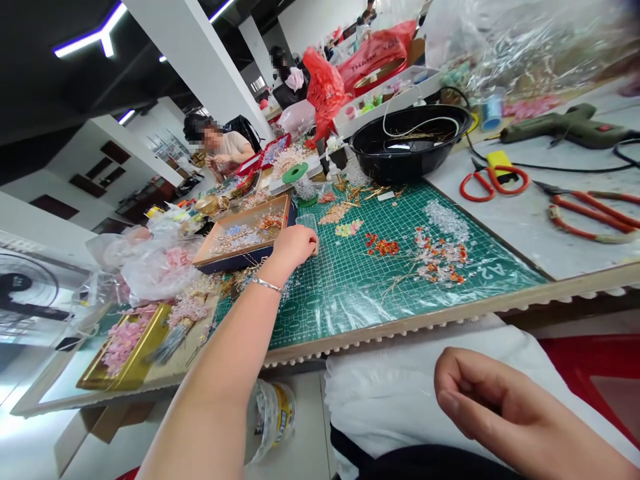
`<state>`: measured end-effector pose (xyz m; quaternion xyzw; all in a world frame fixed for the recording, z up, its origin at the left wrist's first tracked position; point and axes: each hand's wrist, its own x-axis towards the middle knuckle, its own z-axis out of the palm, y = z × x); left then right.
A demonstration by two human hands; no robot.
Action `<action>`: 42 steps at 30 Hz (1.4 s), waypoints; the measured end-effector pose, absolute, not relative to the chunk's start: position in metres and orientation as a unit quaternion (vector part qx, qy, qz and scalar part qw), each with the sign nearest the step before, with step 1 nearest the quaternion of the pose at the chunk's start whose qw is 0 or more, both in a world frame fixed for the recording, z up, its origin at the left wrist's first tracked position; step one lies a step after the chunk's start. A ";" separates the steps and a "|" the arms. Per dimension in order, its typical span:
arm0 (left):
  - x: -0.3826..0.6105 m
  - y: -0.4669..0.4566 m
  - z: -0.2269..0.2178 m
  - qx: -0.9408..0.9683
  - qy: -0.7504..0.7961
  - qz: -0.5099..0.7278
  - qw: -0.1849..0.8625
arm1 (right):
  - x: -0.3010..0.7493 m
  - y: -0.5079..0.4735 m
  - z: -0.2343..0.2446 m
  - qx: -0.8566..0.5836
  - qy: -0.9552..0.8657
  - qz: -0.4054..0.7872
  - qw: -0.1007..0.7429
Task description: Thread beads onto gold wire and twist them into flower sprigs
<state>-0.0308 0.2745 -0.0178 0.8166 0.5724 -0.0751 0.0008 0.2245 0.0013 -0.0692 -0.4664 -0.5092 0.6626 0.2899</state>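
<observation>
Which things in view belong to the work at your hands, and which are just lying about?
Seemingly part of the work:
the left hand, at a clear plastic container
the open tray of beaded sprays
the green cutting mat
the beaded flower sprays

Seemingly lying about:
the black bowl
the hot glue gun
the orange-handled scissors
the orange-handled pliers

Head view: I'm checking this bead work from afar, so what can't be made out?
In the head view:
Left hand: covers part of the clear plastic piece beneath it.
Tray: its beads are too small to tell apart.
Red-handled pliers: right edge cuts off the handles.
Clear plastic bag: top edge cuts it; contents blurred.
</observation>
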 end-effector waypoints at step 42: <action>0.042 0.019 -0.022 0.300 0.321 0.354 0.825 | 0.200 -0.026 -0.011 -0.525 -0.521 0.467 0.484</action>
